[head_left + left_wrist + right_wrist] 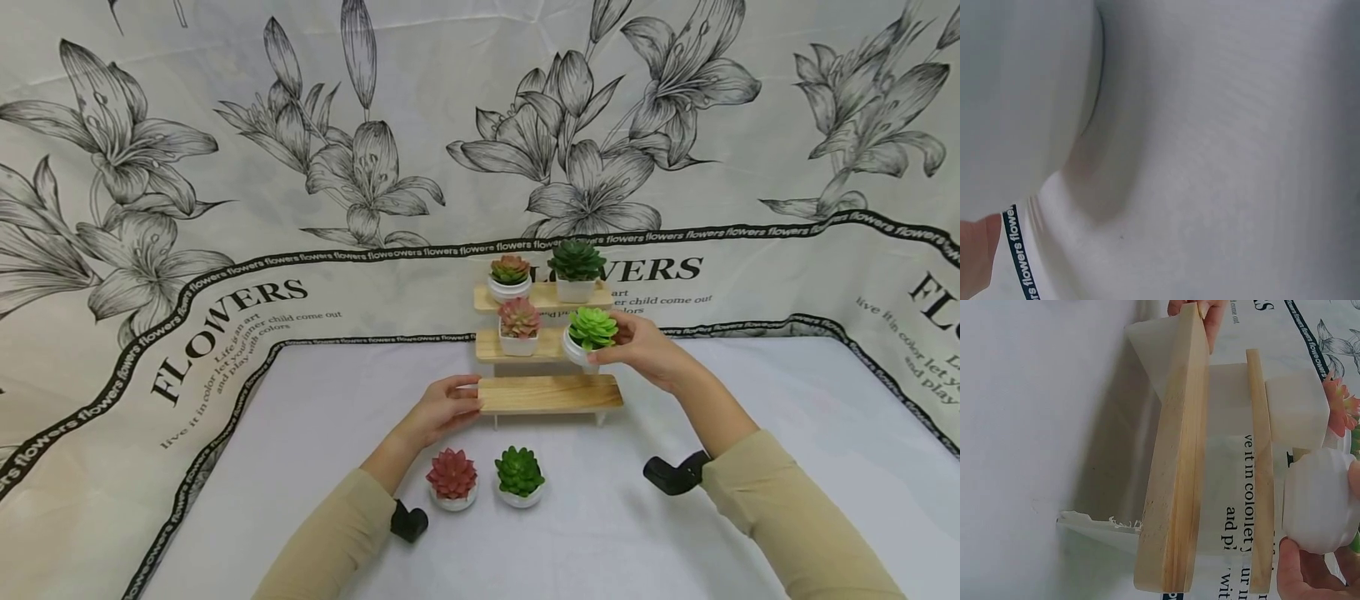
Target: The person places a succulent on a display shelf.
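A three-tier wooden shelf stand point(551, 393) rises in steps on the white cloth. My left hand point(442, 408) pinches the left end of its lowest board, as the right wrist view also shows with the fingertips point(1207, 314) there. By the rim and side, my right hand point(647, 350) holds a bright green succulent point(592, 328) in a white pot point(1319, 500), at the right end of the middle board. Whether the pot's base touches the board I cannot tell. A pink succulent point(519, 321) sits left of it on that board.
On the top board stand an orange-green succulent point(509, 273) and a dark green one point(576, 265). A red succulent point(452, 475) and a green one point(520, 472) are on the cloth in front. Flower-printed fabric point(390, 292) hangs behind the stand. A blurred white pot fills the left wrist view's corner.
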{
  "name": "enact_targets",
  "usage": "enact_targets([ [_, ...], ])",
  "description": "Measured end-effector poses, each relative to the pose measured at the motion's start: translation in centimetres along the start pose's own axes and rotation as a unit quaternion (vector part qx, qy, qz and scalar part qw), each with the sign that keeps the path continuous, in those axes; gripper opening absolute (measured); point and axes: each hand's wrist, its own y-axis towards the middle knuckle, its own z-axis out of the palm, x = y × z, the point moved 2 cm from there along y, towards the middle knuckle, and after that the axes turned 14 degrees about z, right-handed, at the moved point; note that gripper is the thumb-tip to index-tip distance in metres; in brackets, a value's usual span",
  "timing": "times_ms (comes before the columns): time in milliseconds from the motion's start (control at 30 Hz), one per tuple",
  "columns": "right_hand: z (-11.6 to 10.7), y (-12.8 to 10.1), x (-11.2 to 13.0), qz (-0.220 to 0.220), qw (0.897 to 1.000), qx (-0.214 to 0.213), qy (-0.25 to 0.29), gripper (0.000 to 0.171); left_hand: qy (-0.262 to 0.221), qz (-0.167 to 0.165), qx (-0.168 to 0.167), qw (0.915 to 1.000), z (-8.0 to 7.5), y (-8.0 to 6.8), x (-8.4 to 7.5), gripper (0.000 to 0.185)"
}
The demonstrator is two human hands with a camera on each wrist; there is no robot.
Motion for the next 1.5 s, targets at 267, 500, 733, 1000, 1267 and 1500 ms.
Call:
enact_targets([
  [267,0.0,0.5,0.0,0.0,1.0,-0.012,-0.008,0.07,0.019,0.022,0.015,0.9995,0.1,-0.1,-0.2,0.045],
  [500,0.0,0.8,0.0,0.002,1.0,-0.011,-0.001,0.07,0.022,0.025,0.016,0.9993,0.0,-0.1,-0.1,0.045],
  [733,-0.1,1.1,0.0,0.001,1.0,-0.016,0.005,0.071,0.026,0.023,0.014,0.9993,0.0,-0.1,0.0,0.044],
  [1000,0.0,1.4,-0.1,0.001,1.0,-0.029,0.005,0.073,0.023,0.02,0.015,0.9994,0.0,0.0,0.0,0.044],
  [1267,-0.1,1.1,-0.2,-0.002,0.999,-0.042,0.001,0.071,0.024,0.014,0.01,0.9996,0.1,0.0,0.1,0.044],
  [1500,-0.4,0.0,-0.2,-0.003,0.999,-0.042,0.015,0.073,0.023,0.011,0.008,0.9996,0.1,0.1,0.1,0.044],
])
